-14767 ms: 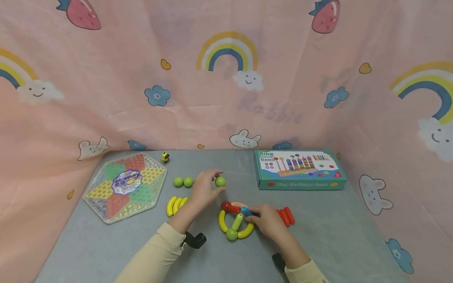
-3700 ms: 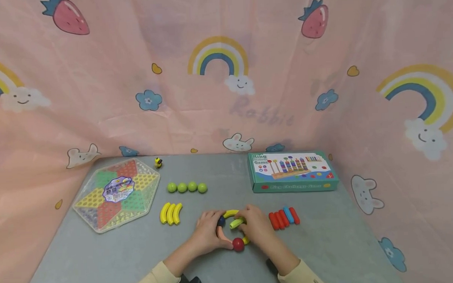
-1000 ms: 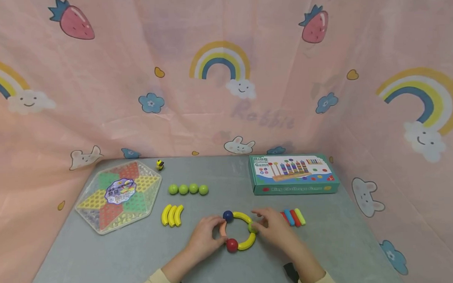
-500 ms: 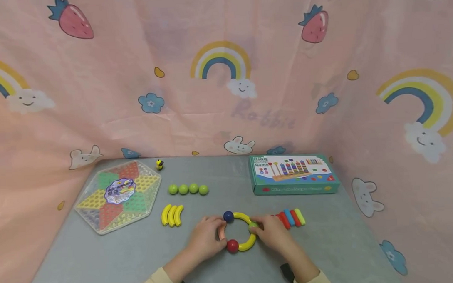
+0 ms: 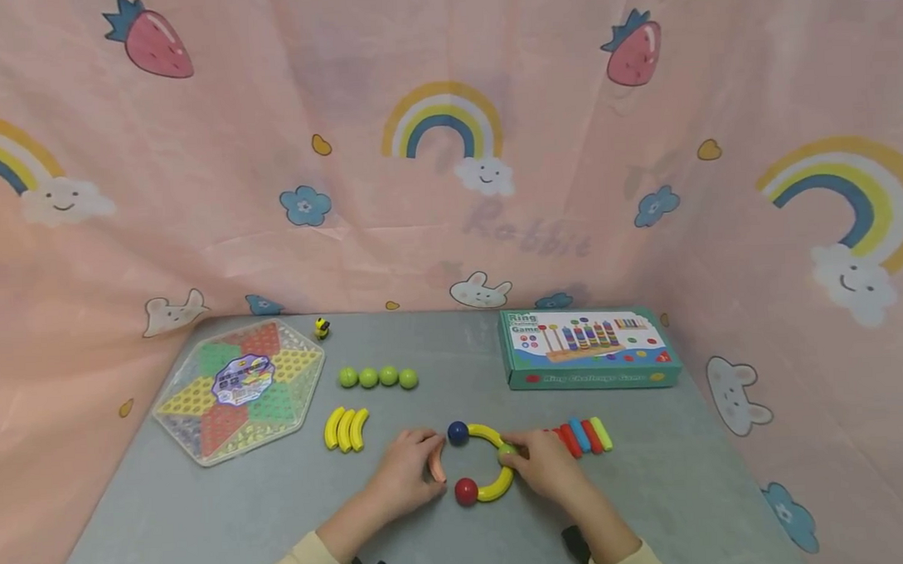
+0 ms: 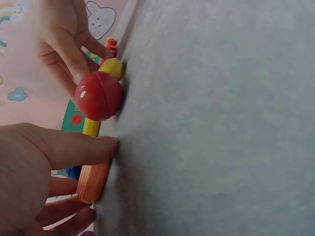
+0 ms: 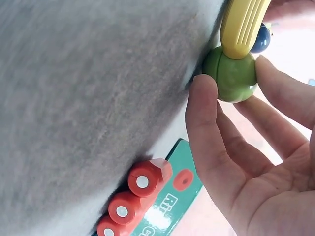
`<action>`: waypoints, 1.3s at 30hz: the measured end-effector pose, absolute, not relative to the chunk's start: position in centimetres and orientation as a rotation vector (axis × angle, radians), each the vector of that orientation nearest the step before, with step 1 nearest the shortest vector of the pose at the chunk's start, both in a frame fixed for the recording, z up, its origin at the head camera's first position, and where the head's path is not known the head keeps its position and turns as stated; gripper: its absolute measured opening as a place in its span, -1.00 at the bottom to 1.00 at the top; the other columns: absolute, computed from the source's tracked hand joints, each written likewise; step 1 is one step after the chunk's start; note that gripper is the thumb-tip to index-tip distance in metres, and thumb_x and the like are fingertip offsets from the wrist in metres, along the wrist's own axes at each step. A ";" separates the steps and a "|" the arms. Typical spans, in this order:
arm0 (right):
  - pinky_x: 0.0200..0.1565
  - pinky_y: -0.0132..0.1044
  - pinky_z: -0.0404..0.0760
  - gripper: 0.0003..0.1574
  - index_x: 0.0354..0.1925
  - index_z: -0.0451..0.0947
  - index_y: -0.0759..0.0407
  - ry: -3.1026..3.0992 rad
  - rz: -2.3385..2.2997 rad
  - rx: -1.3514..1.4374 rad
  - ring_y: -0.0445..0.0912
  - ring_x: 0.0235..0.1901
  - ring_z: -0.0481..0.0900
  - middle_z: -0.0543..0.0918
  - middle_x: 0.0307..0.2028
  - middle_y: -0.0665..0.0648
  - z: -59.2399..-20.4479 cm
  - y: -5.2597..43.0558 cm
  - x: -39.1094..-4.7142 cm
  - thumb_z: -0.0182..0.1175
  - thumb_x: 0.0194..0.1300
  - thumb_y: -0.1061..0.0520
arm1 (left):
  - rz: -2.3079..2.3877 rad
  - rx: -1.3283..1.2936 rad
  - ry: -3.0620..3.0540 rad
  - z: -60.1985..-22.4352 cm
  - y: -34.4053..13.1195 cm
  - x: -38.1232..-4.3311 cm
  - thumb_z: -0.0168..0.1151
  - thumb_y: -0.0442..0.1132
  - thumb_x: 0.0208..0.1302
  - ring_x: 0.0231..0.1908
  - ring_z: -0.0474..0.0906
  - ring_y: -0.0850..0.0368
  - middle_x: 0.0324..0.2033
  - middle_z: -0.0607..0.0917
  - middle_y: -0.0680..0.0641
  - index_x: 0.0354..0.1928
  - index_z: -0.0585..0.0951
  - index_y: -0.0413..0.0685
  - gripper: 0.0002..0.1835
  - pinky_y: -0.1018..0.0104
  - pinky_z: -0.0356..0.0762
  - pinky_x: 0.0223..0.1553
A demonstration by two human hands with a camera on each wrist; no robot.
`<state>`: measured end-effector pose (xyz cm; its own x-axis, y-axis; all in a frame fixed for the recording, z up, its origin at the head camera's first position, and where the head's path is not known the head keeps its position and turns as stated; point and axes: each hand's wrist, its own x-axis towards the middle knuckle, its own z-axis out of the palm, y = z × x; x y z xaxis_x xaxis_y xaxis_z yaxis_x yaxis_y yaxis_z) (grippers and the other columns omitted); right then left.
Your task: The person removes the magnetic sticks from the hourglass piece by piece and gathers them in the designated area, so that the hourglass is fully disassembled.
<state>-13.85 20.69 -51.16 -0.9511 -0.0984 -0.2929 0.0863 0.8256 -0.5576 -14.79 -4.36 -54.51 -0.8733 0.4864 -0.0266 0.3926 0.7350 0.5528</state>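
Note:
On the table lies an arc of magnetic building pieces: a blue ball [image 5: 458, 433], a curved yellow rod [image 5: 486, 433], a green ball [image 5: 507, 453], another curved yellow rod [image 5: 496, 486] and a red ball [image 5: 466, 491]. At its left side, my left hand [image 5: 403, 474] holds a curved orange rod [image 5: 437, 462] between thumb and fingers, apart from both end balls. In the left wrist view the orange rod [image 6: 92, 181] stands on edge by the table. My right hand [image 5: 549, 468] pinches the green ball [image 7: 230, 74], partly covering it.
Several straight red, blue and lime rods [image 5: 580, 435] lie right of my right hand. Curved yellow rods [image 5: 345, 429] and a row of green balls [image 5: 368, 378] lie at left. Behind are a Chinese checkers set [image 5: 239, 393], a bee figure [image 5: 322, 328] and a green game box [image 5: 591, 348].
The straight rods inside the ring have gone to the row at right. My left hand has since pulled the orange rod leftward off the blue and red balls; my right hand closed on the green ball.

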 end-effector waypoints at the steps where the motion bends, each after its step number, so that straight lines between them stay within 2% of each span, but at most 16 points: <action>1: 0.08 0.08 0.62 -0.53 0.13 0.69 0.11 2.696 -0.841 -0.004 -0.02 -0.06 0.62 0.73 0.04 0.14 -51.1 20.7 -13.8 0.40 0.28 0.03 | 0.843 0.704 2.757 -54.5 -4.4 -14.9 0.56 -0.10 0.03 0.26 0.42 -0.08 0.26 0.55 -0.10 0.33 0.52 -0.12 -0.22 -0.08 0.39 0.29; 9: -0.02 -0.01 0.65 -0.51 0.15 0.68 0.12 2.688 -0.830 -0.016 -0.06 -0.20 0.54 0.73 0.00 0.14 -51.0 20.8 -13.9 0.39 0.28 0.03 | 1.083 0.699 2.824 -53.1 -7.4 -16.5 0.59 -0.19 -0.01 0.24 0.43 -0.13 0.22 0.59 -0.14 0.30 0.55 -0.17 -0.24 -0.15 0.40 0.25; 17: -0.07 -0.07 0.66 -0.51 0.16 0.67 0.12 2.684 -0.844 -0.014 -0.06 -0.22 0.52 0.73 -0.03 0.12 -51.1 20.8 -13.8 0.39 0.29 0.04 | 0.972 0.632 2.947 -53.1 -11.4 -19.1 0.67 -0.13 -0.09 0.24 0.39 -0.10 0.20 0.63 -0.07 0.28 0.57 -0.08 -0.19 -0.14 0.25 0.19; 22: -0.12 -0.12 0.64 -0.50 0.16 0.67 0.13 2.683 -0.840 -0.014 -0.06 -0.23 0.50 0.72 -0.06 0.11 -51.3 20.7 -13.9 0.39 0.29 0.03 | 0.926 0.671 2.941 -53.8 -12.9 -19.6 0.65 -0.10 -0.07 0.26 0.35 -0.12 0.21 0.63 -0.08 0.29 0.57 -0.09 -0.20 -0.22 0.12 0.22; 33: -0.02 -0.05 0.67 -0.49 0.18 0.66 0.13 2.681 -0.855 -0.004 -0.06 -0.19 0.53 0.72 0.03 0.15 -51.2 20.6 -13.8 0.39 0.29 0.04 | 0.828 0.685 2.930 -54.3 -14.5 -19.7 0.64 -0.16 -0.10 0.25 0.33 -0.12 0.16 0.64 -0.07 0.24 0.59 -0.07 -0.25 -0.24 0.06 0.22; 39: 0.02 -0.03 0.66 -0.49 0.18 0.66 0.12 2.664 -0.875 0.000 -0.06 -0.17 0.54 0.72 0.05 0.15 -51.1 20.7 -13.7 0.39 0.29 0.04 | 0.837 0.712 2.904 -54.0 -14.0 -19.6 0.63 -0.10 -0.08 0.29 0.32 -0.16 0.23 0.60 -0.09 0.32 0.53 -0.03 -0.17 -0.29 0.05 0.25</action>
<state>-13.75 20.70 -51.09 -0.9437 -0.1031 -0.3143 0.1033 0.8107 -0.5763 -19.63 -14.00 -54.02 -0.8942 0.4387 0.0894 0.4190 0.7494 0.5127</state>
